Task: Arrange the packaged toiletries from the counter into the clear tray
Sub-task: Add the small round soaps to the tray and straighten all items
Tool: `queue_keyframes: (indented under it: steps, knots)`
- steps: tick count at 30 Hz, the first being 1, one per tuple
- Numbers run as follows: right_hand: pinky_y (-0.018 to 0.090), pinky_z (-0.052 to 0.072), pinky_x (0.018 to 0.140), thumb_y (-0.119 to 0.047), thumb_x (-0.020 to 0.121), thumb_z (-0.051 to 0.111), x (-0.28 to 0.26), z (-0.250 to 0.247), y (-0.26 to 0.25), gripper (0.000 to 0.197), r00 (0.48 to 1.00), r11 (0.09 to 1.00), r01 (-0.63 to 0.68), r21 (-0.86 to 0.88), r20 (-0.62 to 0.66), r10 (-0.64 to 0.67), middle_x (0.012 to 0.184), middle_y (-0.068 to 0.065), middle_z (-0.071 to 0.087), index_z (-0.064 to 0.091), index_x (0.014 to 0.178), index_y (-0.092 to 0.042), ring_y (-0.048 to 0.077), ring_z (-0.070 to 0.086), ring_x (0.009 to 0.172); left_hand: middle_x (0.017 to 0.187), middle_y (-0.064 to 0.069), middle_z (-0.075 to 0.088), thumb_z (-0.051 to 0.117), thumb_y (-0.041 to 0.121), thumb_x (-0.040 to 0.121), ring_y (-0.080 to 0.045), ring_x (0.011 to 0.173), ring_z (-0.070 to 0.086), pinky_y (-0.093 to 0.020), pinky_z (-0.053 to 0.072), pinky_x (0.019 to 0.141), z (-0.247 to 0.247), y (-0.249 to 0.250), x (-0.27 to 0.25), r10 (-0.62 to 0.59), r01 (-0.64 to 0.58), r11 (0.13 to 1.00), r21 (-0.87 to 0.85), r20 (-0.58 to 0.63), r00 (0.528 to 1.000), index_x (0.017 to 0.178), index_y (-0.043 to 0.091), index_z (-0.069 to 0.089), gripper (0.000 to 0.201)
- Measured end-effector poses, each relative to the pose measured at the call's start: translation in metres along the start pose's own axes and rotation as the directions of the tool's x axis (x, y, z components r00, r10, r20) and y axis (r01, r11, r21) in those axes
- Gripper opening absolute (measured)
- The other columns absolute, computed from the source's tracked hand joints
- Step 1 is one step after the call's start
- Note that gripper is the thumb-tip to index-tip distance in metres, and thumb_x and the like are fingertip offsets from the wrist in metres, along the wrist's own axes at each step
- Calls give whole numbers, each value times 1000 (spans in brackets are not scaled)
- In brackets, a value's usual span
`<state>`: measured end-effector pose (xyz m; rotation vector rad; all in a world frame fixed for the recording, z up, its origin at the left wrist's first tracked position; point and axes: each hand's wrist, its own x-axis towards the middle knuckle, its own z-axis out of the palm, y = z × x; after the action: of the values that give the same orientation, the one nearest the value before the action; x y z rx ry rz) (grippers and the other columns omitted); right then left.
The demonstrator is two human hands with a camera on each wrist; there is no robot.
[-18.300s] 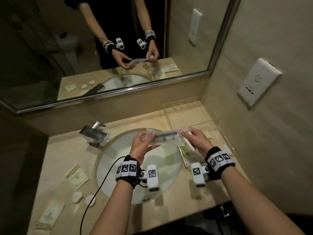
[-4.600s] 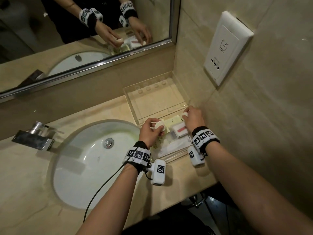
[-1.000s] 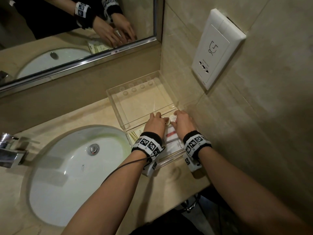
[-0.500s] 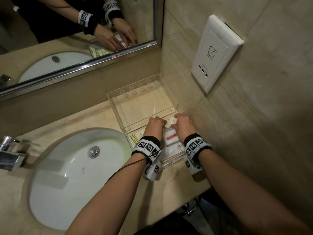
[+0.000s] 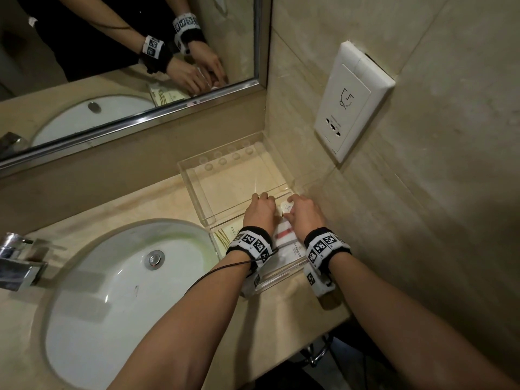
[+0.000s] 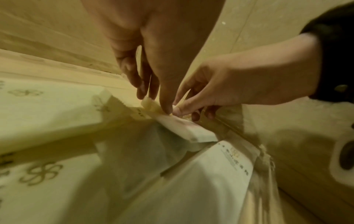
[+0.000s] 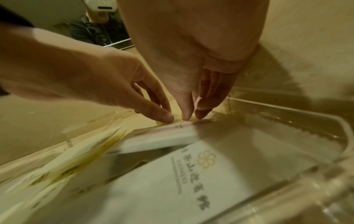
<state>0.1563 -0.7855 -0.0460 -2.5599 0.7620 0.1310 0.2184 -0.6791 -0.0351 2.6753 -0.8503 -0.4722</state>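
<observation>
A clear tray (image 5: 197, 190) with two compartments stands in the counter's corner; its far compartment is bare. The near compartment holds a cream flower-print packet (image 6: 47, 106), a white box with a pink stripe (image 5: 284, 235) (image 6: 185, 128) and a large white logo packet (image 7: 191, 174) (image 6: 210, 174). Both hands meet at the far end of that compartment, by the divider. My left hand (image 5: 260, 208) (image 6: 153, 104) pinches a small cream round packet (image 6: 148, 104) with thumb and fingertips. My right hand (image 5: 302, 211) (image 7: 191, 117) pinches a small white round packet (image 5: 285, 208) beside it.
The white sink basin (image 5: 112, 291) lies left of the tray, with the chrome tap (image 5: 19, 263) at the far left. A mirror (image 5: 126, 52) runs along the back wall. A white socket plate (image 5: 351, 102) sits on the right wall, close above the tray.
Both hands have stayed at the divider end of the near compartment, fingertips shifting only slightly on the small round packets. My head view has tilted a little.
</observation>
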Motion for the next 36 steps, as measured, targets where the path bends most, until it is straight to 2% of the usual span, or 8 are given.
queue_keyframes:
  steps: [5,13,19,23,26,29,31,36]
  knots:
    - [40,57,78,-16,87,69,1,1,0,37,1000,1000,-10,-6,11,10,105,7,64,58,122,-14,23,65,89,116,-7,56,57,6,88,-27,112,46,-33,46,88,1,0,4,27,-27,999,18,-2,1000,109,7,63,23]
    - [41,56,80,-15,88,68,0,1,0,35,1000,1000,-1,-30,5,1,109,7,63,57,121,-12,24,64,91,111,-5,57,64,7,85,-24,104,50,-36,49,86,4,-8,6,21,-21,998,-61,-8,1000,110,10,67,26]
    - [42,56,81,-18,88,69,-1,-3,0,35,1000,1000,11,2,10,-11,107,7,65,58,121,-13,25,65,93,113,-6,57,70,7,78,-25,103,53,-35,49,87,-6,-10,-1,15,-20,987,-159,-34,999,114,11,61,37]
    - [40,58,78,-20,87,70,-8,-7,4,25,999,990,52,133,-22,-49,98,2,65,63,111,-18,18,65,83,99,-6,62,74,9,76,-24,89,59,-30,48,77,-25,-28,-13,1,-9,966,-259,-34,999,99,12,66,25]
    - [31,57,75,-24,83,74,-25,-8,4,21,990,966,129,222,24,-138,100,-3,59,66,102,-18,8,59,76,96,-4,61,78,12,74,-20,84,57,-29,47,76,-36,-50,-36,-32,32,961,-276,5,999,93,14,67,23]
    - [27,54,69,-37,77,79,-40,1,1,36,976,960,169,225,95,-194,105,-2,55,66,106,-20,9,62,76,103,-1,58,81,17,71,-18,93,51,-24,40,80,-32,-67,-63,-39,41,977,-210,13,999,97,17,66,30]
    - [25,52,64,-42,75,79,-44,10,0,40,974,967,172,190,115,-195,108,-4,52,64,107,-24,7,65,76,112,-1,55,83,21,68,-21,104,48,-29,41,86,-24,-73,-75,-37,39,990,-138,17,999,104,19,63,40]
    - [36,57,72,-36,77,77,-48,21,1,36,981,979,160,127,90,-172,113,-2,51,57,106,-28,9,64,85,120,0,54,78,13,72,-23,108,47,-34,45,86,-10,-74,-84,-27,25,998,-61,-32,999,111,20,59,44]
